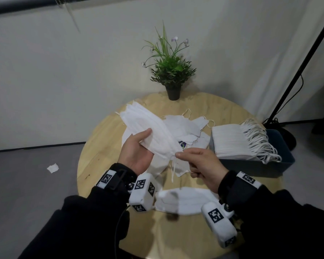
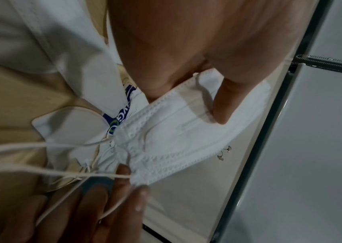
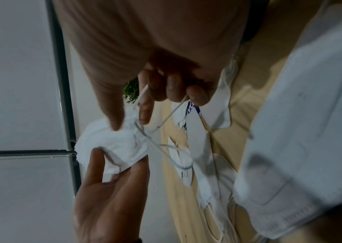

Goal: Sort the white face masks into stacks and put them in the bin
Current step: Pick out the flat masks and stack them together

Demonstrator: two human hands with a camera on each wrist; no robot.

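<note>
We are making out only blue letter fragments on a wrapper (image 1: 183,144) among the loose masks (image 1: 183,126) — unreadable. Our left hand (image 1: 138,154) is holding a white pleated mask bundle (image 1: 150,128) above the table (image 1: 101,146), thumb pressing on top, while our right hand (image 1: 200,163) is pinching its near end and ear loop (image 1: 173,171) — a tall stack (image 1: 230,143) is sitting in the bin (image 1: 281,165).

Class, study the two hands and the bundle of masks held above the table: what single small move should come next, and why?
Probably the right hand should free the ear loops it pinches at the near end of the held masks. The left hand grips that bundle above the table, and the loops dangle loose. Tidied, the bundle could join the stack in the bin.
</note>
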